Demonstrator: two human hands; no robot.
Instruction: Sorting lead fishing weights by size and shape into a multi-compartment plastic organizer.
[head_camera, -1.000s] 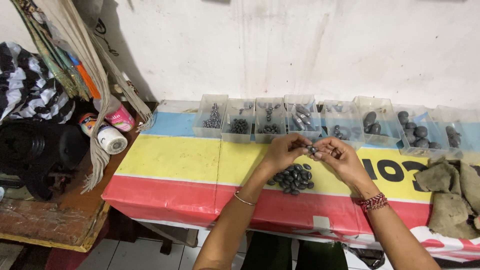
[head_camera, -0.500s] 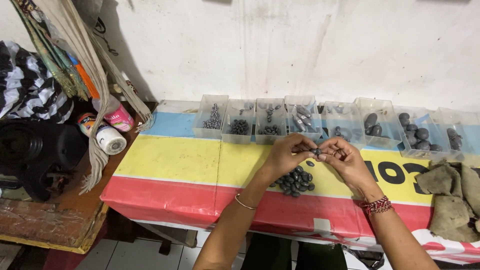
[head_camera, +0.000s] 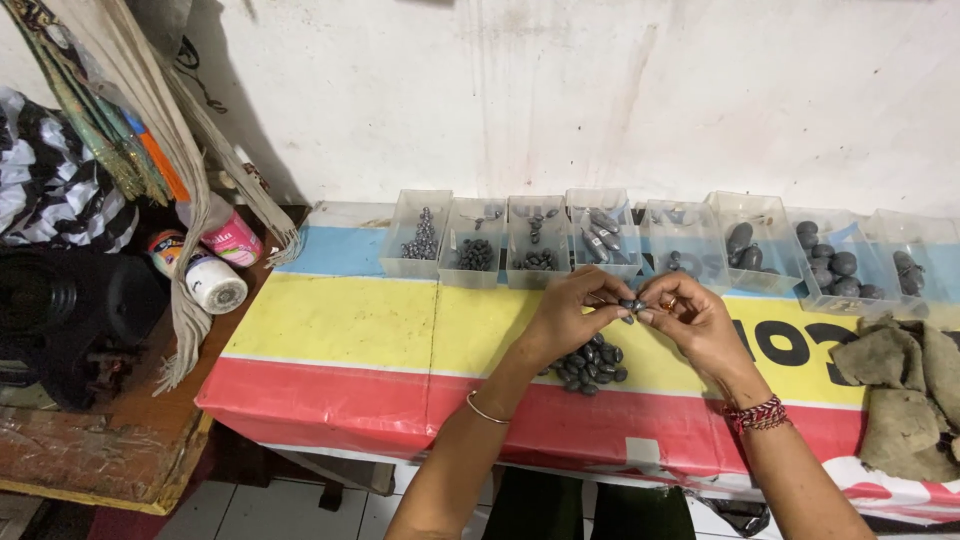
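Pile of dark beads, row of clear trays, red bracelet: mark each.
pile of dark beads (head_camera: 590, 367), head view, middle of the heap.
row of clear trays (head_camera: 415, 265), head view, leftmost tray's front wall.
red bracelet (head_camera: 757, 414), head view, band's middle.

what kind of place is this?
Likely a small home workshop or sorting bench: clear plastic bins of dark metal pieces along a stained wall, a loose pile on the striped table, hands pinching one piece.

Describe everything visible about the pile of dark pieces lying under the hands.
The pile of dark pieces is a loose heap of small, rounded, dull grey beads, metal by their look. It lies on the yellow stripe of the table cover, just above the red stripe, below the left hand and right hand. Neither hand touches it.
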